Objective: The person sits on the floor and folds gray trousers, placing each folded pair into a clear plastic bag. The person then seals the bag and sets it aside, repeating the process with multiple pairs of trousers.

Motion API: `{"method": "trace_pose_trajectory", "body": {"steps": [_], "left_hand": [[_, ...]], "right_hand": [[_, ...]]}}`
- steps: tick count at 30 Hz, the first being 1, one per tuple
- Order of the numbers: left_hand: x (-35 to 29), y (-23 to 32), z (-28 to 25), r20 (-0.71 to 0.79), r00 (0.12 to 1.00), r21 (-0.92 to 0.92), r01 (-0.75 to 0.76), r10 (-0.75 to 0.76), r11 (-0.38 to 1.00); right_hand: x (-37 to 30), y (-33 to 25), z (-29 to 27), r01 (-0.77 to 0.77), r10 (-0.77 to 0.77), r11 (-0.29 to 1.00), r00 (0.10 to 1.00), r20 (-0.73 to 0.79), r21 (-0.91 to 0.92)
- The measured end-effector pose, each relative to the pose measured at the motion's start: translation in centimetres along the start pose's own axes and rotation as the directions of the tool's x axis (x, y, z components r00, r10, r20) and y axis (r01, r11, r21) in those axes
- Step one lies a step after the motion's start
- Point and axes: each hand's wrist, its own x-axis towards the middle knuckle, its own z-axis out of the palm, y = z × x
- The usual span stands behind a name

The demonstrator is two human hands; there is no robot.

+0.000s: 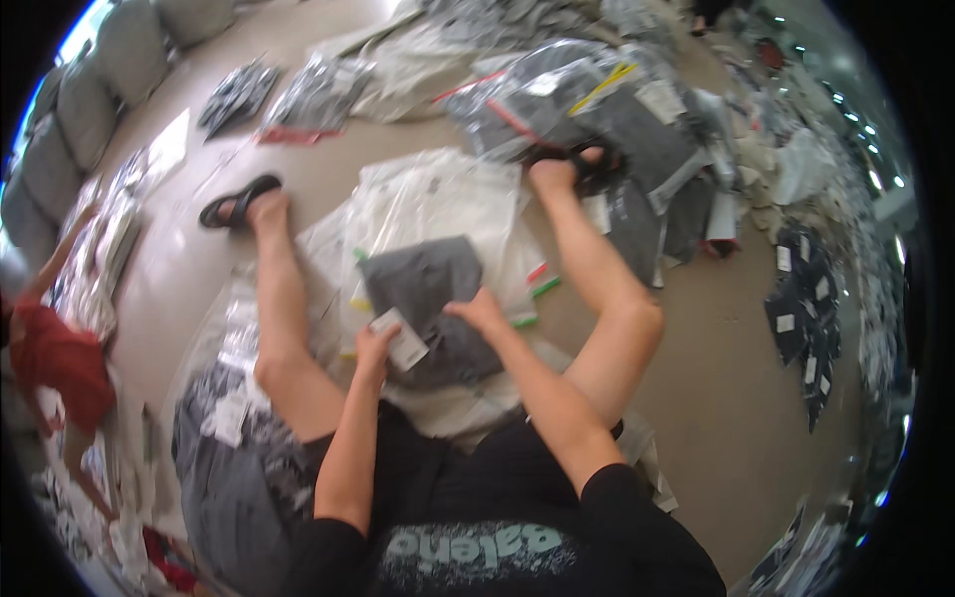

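Note:
A folded dark grey garment (pixel 430 274) lies between my legs, on top of a stack of clear plastic bags (pixel 433 194). My left hand (pixel 375 343) is closed on a white tag (pixel 407 348) that rests against the garment's left side. At the garment's right edge is my right hand (pixel 479 310), its thumb reaching over the cloth and its other fingers partly hidden; it appears to pinch the fabric. Coloured strips show along the bags' edges, among them a red and green one (pixel 542 282) at the right.
Bagged grey garments (pixel 637 129) are heaped beyond my right foot. Grey clothing (pixel 234 468) is piled beside my left thigh. Tagged dark garments (pixel 808 308) lie on the floor at right. A person in red (pixel 62 363) works at far left, near big grey sacks (pixel 129 60).

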Motion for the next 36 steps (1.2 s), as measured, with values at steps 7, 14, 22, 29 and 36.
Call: {"method": "trace_pose_trajectory", "body": {"steps": [7, 14, 22, 29, 36], "left_hand": [[-2.7, 0.6, 4.0, 0.060, 0.896, 0.668, -0.364, 0.440, 0.650], [-7.0, 1.5, 8.1, 0.394, 0.775, 0.594, -0.625, 0.495, 0.507], [-1.7, 5.4, 3.7, 0.425, 0.830, 0.628, -0.557, 0.360, 0.544], [5.6, 8.2, 6.2, 0.866, 0.355, 0.488, -0.752, 0.353, -0.443], [7.7, 7.3, 5.8, 0.835, 0.549, 0.515, -0.802, -0.033, -0.302]], "right_hand": [[-2.0, -3.6, 3.0, -0.092, -0.022, 0.842, 0.979, -0.205, -0.531], [-4.2, -4.6, 4.6, 0.214, -0.228, 0.966, 0.969, -0.090, -0.145], [-0.1, -2.2, -1.8, -0.009, 0.018, 0.998, 0.988, -0.154, 0.055], [-5.1, -14.3, -13.7, -0.049, 0.086, 0.761, 0.996, -0.026, 0.647], [-12.1, -13.9, -14.0, -0.082, 0.009, 0.822, 0.992, 0.130, 0.564]]}}
